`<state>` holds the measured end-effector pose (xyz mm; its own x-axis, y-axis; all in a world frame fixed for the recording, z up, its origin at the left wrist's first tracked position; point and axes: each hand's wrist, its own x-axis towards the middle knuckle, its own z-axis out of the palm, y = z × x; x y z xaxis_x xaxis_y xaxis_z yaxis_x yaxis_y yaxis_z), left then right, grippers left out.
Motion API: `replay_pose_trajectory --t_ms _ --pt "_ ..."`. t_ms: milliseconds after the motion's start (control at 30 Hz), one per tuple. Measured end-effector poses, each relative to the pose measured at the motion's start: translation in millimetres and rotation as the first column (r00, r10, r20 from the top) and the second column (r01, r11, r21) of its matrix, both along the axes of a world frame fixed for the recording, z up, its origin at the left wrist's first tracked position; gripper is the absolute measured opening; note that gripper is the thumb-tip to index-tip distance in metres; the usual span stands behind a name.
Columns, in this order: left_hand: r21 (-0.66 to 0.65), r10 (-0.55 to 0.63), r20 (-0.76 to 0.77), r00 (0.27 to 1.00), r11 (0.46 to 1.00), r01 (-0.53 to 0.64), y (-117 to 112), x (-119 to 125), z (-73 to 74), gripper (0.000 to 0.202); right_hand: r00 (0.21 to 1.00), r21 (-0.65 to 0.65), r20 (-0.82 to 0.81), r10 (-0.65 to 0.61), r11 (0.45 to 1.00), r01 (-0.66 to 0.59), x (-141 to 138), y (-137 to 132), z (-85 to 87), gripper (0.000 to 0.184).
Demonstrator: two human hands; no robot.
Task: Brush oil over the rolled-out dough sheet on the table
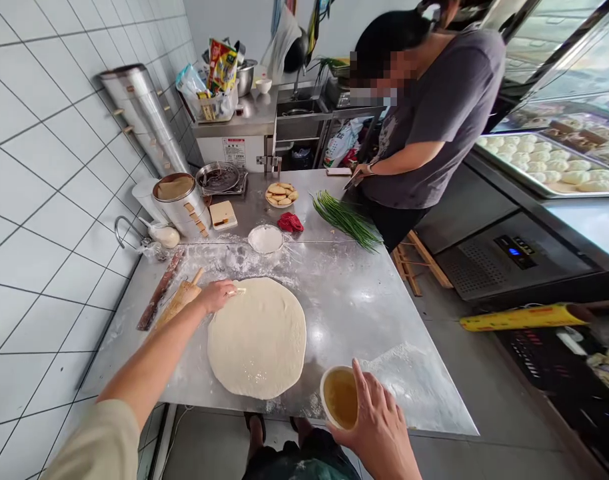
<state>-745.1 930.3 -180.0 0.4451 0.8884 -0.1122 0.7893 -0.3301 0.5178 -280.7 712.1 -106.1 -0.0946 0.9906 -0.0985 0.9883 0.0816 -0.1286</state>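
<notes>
Head view shows our left hand (217,295) resting on the far left edge of the rolled dough sheet (257,339), fingers drawn together on a small pale brush-like tool (238,291) laid flat against the dough; we cannot tell exactly what it is. The dough lies spread thin near the middle of the steel table (364,300), on a floured patch that probably keeps it from sticking. Our right hand (379,427) is clamped around a cup of yellowish liquid (340,398) at the near edge, just right of the dough, held upright and close, likely so the tool can reach it. A rolling pin (180,301) and a dark stick (159,290) lie parked left of the dough, out of the way. Farther off sit a flour bowl (265,239), a red cloth (290,222), green chives (347,220) and a plate of pastries (281,194). At the far right side another person (434,113) stands looking down at a phone.
</notes>
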Motion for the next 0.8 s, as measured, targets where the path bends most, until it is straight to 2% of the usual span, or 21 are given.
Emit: replay_pose_trajectory --t_ms 67,133,200,233,267,300,333,367,433,500,567,633,700,733,800 --pt "0.025 0.013 -0.024 1.000 1.000 -0.012 -37.5 2.7 -1.2 0.038 1.000 -0.004 0.000 -0.004 1.000 0.004 -1.6 -0.5 1.3 0.115" --pt "0.049 0.015 -0.056 0.998 0.999 -0.012 -101.5 17.7 1.0 0.038 1.000 0.004 -0.012 -0.012 1.000 0.012 -1.7 -0.6 2.4 0.116" --pt "0.079 0.016 -0.080 0.997 0.997 -0.010 -167.9 50.2 1.7 0.037 0.999 0.022 -0.037 -0.020 1.000 0.021 -0.3 0.5 3.7 0.118" --pt "0.095 0.003 -0.076 0.997 0.996 0.004 -193.9 72.6 0.8 0.036 0.998 0.030 -0.049 -0.027 0.999 0.028 0.9 1.5 4.6 0.118" --pt "0.118 -0.027 -0.033 0.999 0.993 0.031 -211.5 97.6 -0.9 0.035 0.998 0.035 -0.059 -0.036 0.999 0.038 2.4 2.7 5.5 0.119" --pt "0.104 -0.073 0.019 0.997 0.992 0.071 -218.8 123.4 -3.0 0.032 0.997 0.038 -0.067 -0.045 0.998 0.047 4.0 3.9 6.4 0.119" --pt "0.068 -0.123 0.087 0.989 0.991 0.117 -215.2 147.8 -5.1 0.029 0.996 0.040 -0.074 -0.054 0.998 0.057 5.8 5.0 7.4 0.120" --pt "0.035 -0.146 0.148 0.978 0.989 0.143 -200.5 168.6 -6.9 0.026 0.995 0.041 -0.079 -0.061 0.997 0.064 7.7 5.8 8.2 0.121" --pt "0.022 -0.154 0.200 0.968 0.988 0.153 -143.7 192.8 -8.6 0.025 0.994 0.044 -0.083 -0.067 0.997 0.071 11.6 6.1 9.6 0.122" --pt "0.034 -0.099 0.213 0.972 0.995 0.094 -66.6 191.2 -7.0 0.025 0.995 0.045 -0.073 -0.075 0.996 0.079 15.7 4.3 10.9 0.122" --pt "0.061 -0.008 0.212 0.977 0.998 -0.005 7.3 173.2 -2.4 0.028 0.995 0.038 -0.051 -0.090 0.995 0.092 20.1 0.6 12.4 0.123" --pt "0.098 0.055 0.207 0.977 0.992 -0.076 58.4 156.1 4.4 0.036 0.994 0.026 -0.024 -0.110 0.994 0.110 25.0 -4.4 14.3 0.124" --pt "0.123 0.065 0.198 0.978 0.988 -0.091 75.6 155.0 12.0 0.039 0.993 0.017 -0.001 -0.122 0.992 0.122 31.1 -9.6 16.2 0.126" --pt "0.128 0.040 0.192 0.981 0.990 -0.065 70.9 162.3 15.8 0.039 0.992 0.017 0.007 -0.128 0.992 0.128 34.7 -11.9 17.0 0.126" --pt "0.124 -0.077 0.182 0.980 0.991 0.055 38.2 189.9 22.5 0.035 0.991 0.018 0.014 -0.137 0.990 0.136 43.4 -15.4 17.4 0.128"
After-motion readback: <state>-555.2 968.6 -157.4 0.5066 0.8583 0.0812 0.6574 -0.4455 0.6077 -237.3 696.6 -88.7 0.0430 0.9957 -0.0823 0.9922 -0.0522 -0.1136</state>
